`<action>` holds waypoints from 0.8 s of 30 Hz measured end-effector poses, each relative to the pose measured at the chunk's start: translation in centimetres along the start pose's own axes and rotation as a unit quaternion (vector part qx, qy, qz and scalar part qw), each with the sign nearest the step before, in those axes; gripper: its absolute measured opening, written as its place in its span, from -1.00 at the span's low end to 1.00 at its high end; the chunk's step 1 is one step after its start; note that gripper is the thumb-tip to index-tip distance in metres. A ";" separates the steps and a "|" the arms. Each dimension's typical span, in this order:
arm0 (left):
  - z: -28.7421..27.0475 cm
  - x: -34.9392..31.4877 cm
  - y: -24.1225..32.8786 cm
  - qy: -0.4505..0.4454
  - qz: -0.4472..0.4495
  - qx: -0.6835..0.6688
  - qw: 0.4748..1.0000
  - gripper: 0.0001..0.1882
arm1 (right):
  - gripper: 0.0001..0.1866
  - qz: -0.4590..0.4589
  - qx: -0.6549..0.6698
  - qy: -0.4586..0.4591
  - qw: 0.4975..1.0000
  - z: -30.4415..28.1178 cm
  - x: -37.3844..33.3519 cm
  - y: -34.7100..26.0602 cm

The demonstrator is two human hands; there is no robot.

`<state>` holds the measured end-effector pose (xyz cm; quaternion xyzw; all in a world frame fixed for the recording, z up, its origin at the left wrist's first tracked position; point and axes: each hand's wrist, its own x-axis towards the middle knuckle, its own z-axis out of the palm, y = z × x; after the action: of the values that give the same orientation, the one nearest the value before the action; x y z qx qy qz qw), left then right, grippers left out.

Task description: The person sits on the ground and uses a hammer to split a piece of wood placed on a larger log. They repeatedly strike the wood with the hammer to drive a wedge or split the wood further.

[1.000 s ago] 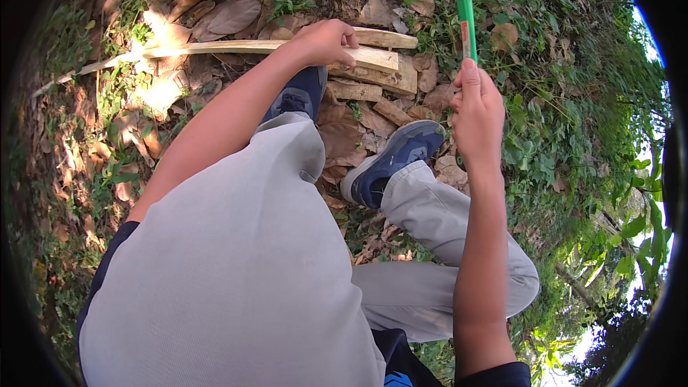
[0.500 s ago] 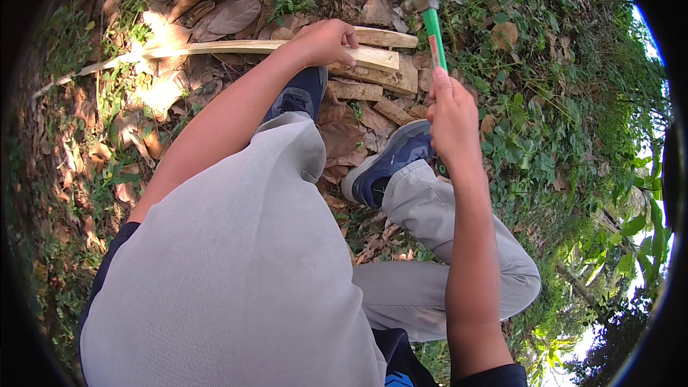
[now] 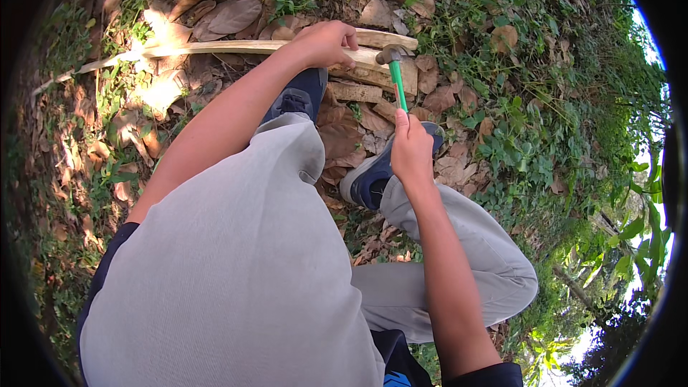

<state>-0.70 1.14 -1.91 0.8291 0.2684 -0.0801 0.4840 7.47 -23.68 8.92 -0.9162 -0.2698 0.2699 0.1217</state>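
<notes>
My right hand [image 3: 412, 149] grips the green handle of a hammer [image 3: 395, 77], whose dark head rests on a pale wooden piece [image 3: 378, 64] lying on the ground. My left hand [image 3: 326, 41] presses down on a long pale wooden slat [image 3: 215, 48] where it meets that piece. Short wooden blocks [image 3: 356, 92] lie just below the slat. I am crouched, with grey trousers covering my knees and a dark blue shoe [image 3: 369, 175] under my right hand.
The ground is covered with dry brown leaves [image 3: 236, 14] and green weeds [image 3: 530, 122]. Another dark shoe [image 3: 301, 93] sits below the slat. Bushes and bright sky show at the lower right rim.
My right hand has swung the hammer down from a raised position onto the wooden piece. My left hand has stayed on the slat.
</notes>
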 end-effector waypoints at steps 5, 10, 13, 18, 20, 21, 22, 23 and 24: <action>-0.1 -0.4 0.0 0.000 -0.004 0.001 1.000 -0.54 | -0.48 0.000 0.207 0.075 0.975 -6.8 0.9 -5.6; 0.0 -0.2 -0.3 -0.003 -0.001 0.008 1.000 -0.49 | -0.54 -0.097 0.357 0.133 0.920 -11.7 1.2 -8.3; 0.3 0.1 0.0 0.000 -0.001 0.022 1.000 -0.47 | -0.54 -0.088 0.218 0.116 0.965 -7.0 0.8 -4.7; -0.1 -0.1 0.5 -0.018 -0.013 0.032 0.999 -0.47 | -0.45 0.025 0.009 -0.008 1.000 0.2 0.4 -0.9; 0.1 -0.2 0.2 -0.011 -0.008 0.029 0.999 -0.47 | -0.42 0.013 0.033 -0.008 0.999 -0.2 0.7 -2.3; 0.1 -0.1 0.0 -0.010 -0.005 0.030 0.999 -0.47 | -0.41 0.006 0.061 0.007 0.998 -1.2 0.9 -3.4; 0.1 -0.1 -0.2 -0.010 -0.001 0.031 0.999 -0.47 | -0.41 0.001 0.089 0.021 0.996 -2.7 1.2 -4.8; 0.1 -0.1 -0.1 -0.013 0.000 0.032 0.999 -0.47 | -0.41 -0.004 0.116 0.037 0.993 -4.4 1.5 -6.1; 0.0 -0.1 0.1 -0.014 0.000 0.033 0.999 -0.48 | -0.42 -0.015 0.142 0.058 0.988 -6.3 1.9 -7.2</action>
<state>-0.71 1.09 -1.74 0.8432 0.2589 -0.1006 0.4602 9.21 -17.16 15.98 -0.8996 -0.2346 0.2506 0.2700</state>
